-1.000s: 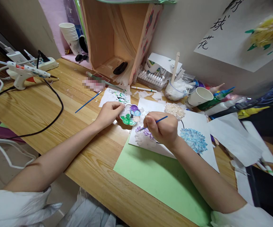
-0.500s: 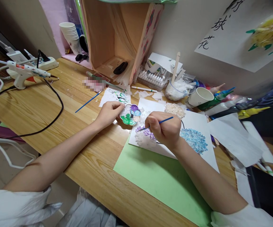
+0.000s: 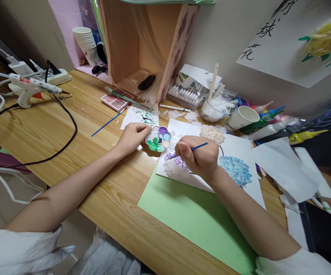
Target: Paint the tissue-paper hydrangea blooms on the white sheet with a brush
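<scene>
My left hand [image 3: 135, 137] pinches the edge of a small flower-shaped paint palette [image 3: 155, 145] with green, purple, blue and white paint in its wells. A thin blue paintbrush [image 3: 200, 146] is gripped in my right hand [image 3: 198, 154], and its tip points down left at a textured flower. That flower [image 3: 178, 168] is part purple, part white, on a white sheet of paper [image 3: 200, 182]. On the same sheet are a blue flower [image 3: 236, 170] and a cream flower [image 3: 212, 134], partly behind my right hand. Green paper [image 3: 188, 221] lies beneath the sheet.
A hot glue gun [image 3: 28, 88] with cables sits at the left. Another blue brush [image 3: 108, 123], a pink case [image 3: 115, 101] and a paint-smeared paper [image 3: 131, 120] lie further back. A paper cup [image 3: 239, 117], a tub of white scraps [image 3: 215, 109] and paint tubes [image 3: 268, 118] stand at the right.
The blue brush in my right hand has shifted very slightly, its end a little left and lower. My left hand and the palette stay in place.
</scene>
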Action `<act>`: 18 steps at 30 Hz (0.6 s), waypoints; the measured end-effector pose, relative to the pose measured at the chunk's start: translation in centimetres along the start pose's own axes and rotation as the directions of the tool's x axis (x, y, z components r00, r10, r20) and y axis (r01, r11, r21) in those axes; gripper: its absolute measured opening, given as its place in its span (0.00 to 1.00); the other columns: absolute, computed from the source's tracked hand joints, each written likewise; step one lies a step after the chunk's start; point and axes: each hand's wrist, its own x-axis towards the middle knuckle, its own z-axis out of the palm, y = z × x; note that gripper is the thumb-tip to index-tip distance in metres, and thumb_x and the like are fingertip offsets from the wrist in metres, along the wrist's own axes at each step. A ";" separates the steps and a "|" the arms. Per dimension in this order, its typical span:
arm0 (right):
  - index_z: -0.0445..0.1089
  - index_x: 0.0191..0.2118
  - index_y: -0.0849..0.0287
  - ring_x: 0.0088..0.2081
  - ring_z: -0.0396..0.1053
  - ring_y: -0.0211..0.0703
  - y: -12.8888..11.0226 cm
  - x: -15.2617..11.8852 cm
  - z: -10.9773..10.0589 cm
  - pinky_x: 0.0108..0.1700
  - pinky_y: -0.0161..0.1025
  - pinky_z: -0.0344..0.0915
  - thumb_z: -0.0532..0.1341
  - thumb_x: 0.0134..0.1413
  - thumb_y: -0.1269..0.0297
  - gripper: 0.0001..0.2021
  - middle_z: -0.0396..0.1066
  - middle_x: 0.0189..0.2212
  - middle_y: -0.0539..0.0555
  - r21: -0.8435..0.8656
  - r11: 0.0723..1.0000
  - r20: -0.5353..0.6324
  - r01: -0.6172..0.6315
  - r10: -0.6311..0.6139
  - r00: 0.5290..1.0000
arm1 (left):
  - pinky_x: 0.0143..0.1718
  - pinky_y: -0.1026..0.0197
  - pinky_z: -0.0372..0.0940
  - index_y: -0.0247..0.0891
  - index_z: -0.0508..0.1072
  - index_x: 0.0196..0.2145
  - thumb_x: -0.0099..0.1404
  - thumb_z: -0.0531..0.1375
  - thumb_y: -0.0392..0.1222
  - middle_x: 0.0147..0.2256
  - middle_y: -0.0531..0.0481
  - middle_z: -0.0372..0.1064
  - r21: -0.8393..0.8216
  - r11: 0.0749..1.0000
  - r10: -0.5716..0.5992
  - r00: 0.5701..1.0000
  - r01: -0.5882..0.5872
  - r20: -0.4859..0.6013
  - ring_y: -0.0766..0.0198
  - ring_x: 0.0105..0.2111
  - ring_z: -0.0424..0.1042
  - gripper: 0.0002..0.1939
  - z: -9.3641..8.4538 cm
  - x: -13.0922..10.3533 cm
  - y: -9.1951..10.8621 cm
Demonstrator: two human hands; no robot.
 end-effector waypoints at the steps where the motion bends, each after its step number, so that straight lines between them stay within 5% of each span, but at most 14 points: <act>1: 0.60 0.18 0.59 0.16 0.59 0.31 0.0 0.0 0.0 0.21 0.32 0.53 0.44 0.67 0.63 0.25 0.59 0.11 0.48 -0.001 1.000 0.000 0.003 -0.003 1.000 | 0.22 0.66 0.56 0.37 0.65 0.18 0.59 0.56 0.49 0.16 0.56 0.59 0.000 1.000 0.000 1.000 0.000 0.000 0.67 0.20 0.62 0.17 0.0 0.0 0.0; 12: 0.60 0.19 0.59 0.16 0.59 0.32 0.1 0.0 -0.1 0.21 0.33 0.53 0.46 0.66 0.63 0.23 0.59 0.12 0.48 0.043 0.999 -0.034 0.019 -0.017 0.999 | 0.22 0.66 0.56 0.37 0.63 0.17 0.59 0.56 0.49 0.16 0.56 0.58 -0.015 1.000 -0.001 1.000 0.001 0.023 0.68 0.19 0.61 0.17 0.0 -0.1 0.3; 18: 0.66 0.25 0.59 0.20 0.63 0.33 0.6 -0.1 -0.2 0.24 0.33 0.58 0.48 0.65 0.62 0.18 0.65 0.18 0.49 0.109 0.976 -0.237 -0.189 0.210 0.948 | 0.22 0.66 0.57 0.36 0.65 0.18 0.59 0.56 0.48 0.17 0.56 0.59 -0.026 0.999 -0.018 0.999 0.019 0.027 0.68 0.20 0.62 0.17 0.1 -0.3 0.6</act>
